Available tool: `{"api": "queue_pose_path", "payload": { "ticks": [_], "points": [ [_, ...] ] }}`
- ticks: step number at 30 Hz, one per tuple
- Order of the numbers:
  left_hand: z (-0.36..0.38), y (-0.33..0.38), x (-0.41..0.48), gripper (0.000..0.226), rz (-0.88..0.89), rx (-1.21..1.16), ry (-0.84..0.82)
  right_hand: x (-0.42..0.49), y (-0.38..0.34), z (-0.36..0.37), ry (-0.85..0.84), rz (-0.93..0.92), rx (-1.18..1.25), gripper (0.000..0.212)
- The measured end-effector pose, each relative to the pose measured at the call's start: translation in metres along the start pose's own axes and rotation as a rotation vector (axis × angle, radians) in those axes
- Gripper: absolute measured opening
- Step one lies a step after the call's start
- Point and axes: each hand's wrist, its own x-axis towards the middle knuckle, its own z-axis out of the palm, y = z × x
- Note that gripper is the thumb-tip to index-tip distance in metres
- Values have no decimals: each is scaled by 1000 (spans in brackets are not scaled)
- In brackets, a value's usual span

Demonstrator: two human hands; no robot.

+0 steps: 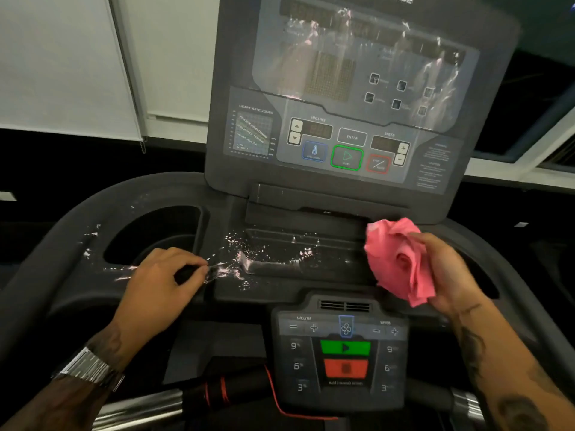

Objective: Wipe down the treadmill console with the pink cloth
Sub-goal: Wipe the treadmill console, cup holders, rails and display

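Note:
The dark treadmill console (357,98) rises ahead, its upper display wet and streaked. Droplets and white foam also spot the lower tray surface (273,259). My right hand (445,272) grips a bunched pink cloth (398,259), lifted just above the right side of the tray, below the console's lower right corner. My left hand (161,281) rests on the tray's left part, beside the cup holder, with fingers curled; a small dark thing seems to sit under its fingertips, but I cannot make it out.
A lower control panel (342,353) with green and red buttons sits between my forearms. A red cord (273,396) hangs by it. A deep cup holder (155,234) opens at the left. White blinds (62,63) cover the wall behind.

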Motion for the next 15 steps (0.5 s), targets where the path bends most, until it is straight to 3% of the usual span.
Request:
{"api": "queue_pose_path", "payload": {
  "ticks": [2, 6, 12, 15],
  "points": [
    [0, -4, 0, 14, -10, -15, -5, -9, 11, 26, -15, -23, -152, 39],
    [-1, -10, 0, 17, 8, -53, -17, 4, 42, 57, -36, -184, -884, 40],
    [5, -11, -1, 16, 9, -25, 23, -17, 39, 110, -227, -247, -1371, 35],
    [5, -15, -1, 16, 20, -31, 12, -34, 50, 156, -338, -286, -1373, 32]
  ]
}}
